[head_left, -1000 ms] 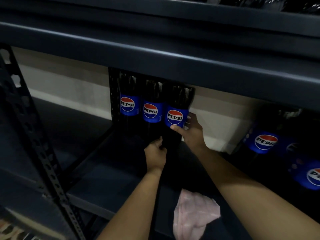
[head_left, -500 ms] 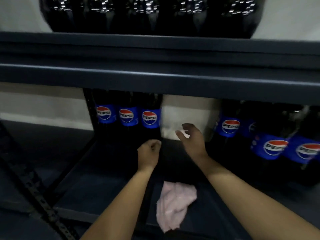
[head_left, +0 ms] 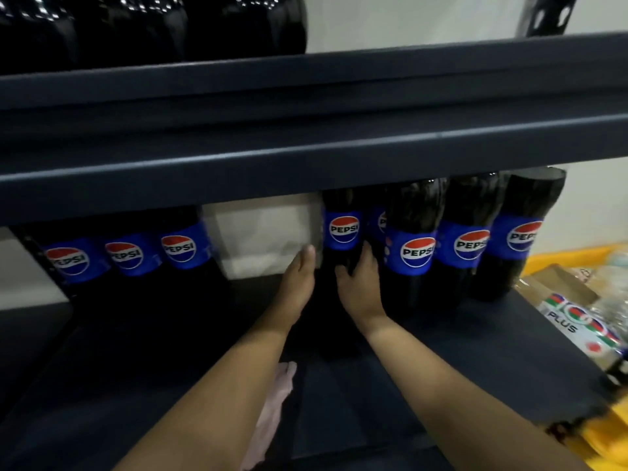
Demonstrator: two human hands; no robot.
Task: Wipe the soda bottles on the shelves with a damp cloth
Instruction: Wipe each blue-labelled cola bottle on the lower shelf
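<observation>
Both hands (head_left: 331, 278) reach the dark Pepsi-labelled plastic bottle (head_left: 343, 239) at twelve o'clock — right grasping it, left released; pink cloth (head_left: 277, 402) lies unused — wiping pending.

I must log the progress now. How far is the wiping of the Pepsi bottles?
Nothing shows which bottles are already wiped. In hand: both the left hand and right hand reach around one Pepsi bottle at the back. The pink cloth lies on the shelf under the left forearm, held by neither hand, so wiping this bottle remains.
</observation>
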